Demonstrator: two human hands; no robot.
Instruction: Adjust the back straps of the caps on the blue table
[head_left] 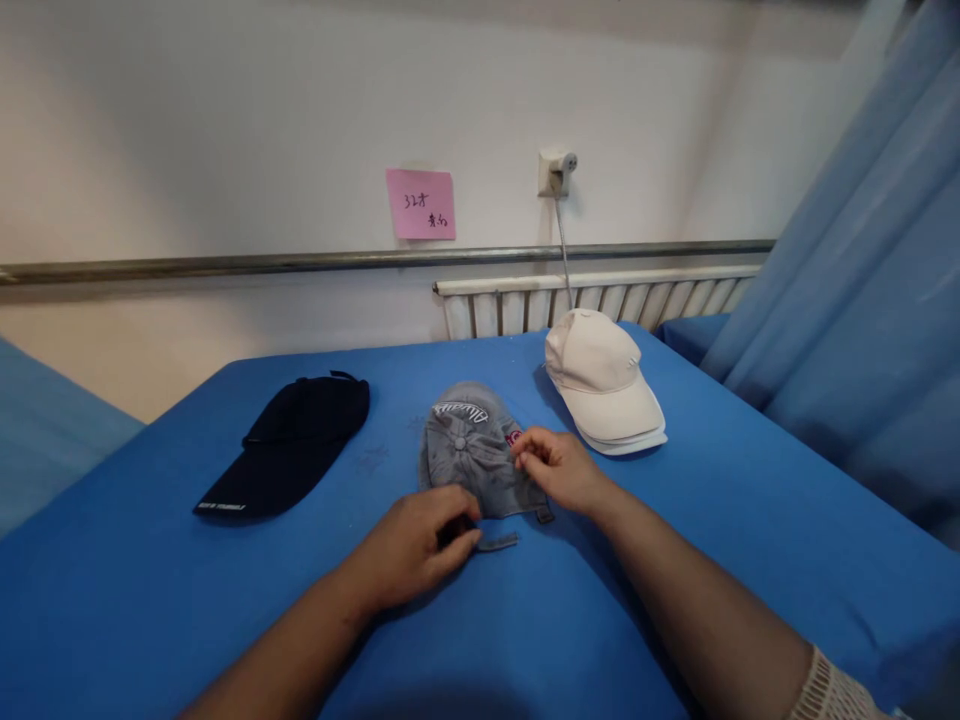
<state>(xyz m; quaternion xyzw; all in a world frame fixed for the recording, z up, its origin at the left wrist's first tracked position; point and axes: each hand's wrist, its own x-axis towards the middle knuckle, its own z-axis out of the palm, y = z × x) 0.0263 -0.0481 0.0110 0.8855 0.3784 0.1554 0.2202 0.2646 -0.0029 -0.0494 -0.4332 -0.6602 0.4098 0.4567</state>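
A grey washed baseball cap lies crown up at the middle of the blue-covered table, with white lettering and a small pink-red patch. Its back is toward me, and a loose strap sticks out beside my left thumb. My left hand rests at the cap's near left edge, fingers bent and apart from the thumb. Over the right side, by the patch, is my right hand, its fingers loosely curled with a small gap to the thumb. I see nothing gripped in either hand; whether the fingertips touch the cloth is unclear.
A black cap lies at the left, its brim toward me. Stacked light caps, cream on top, sit at the back right. Behind the blue table are a radiator, a rail and a wall socket. Blue curtains hang right.
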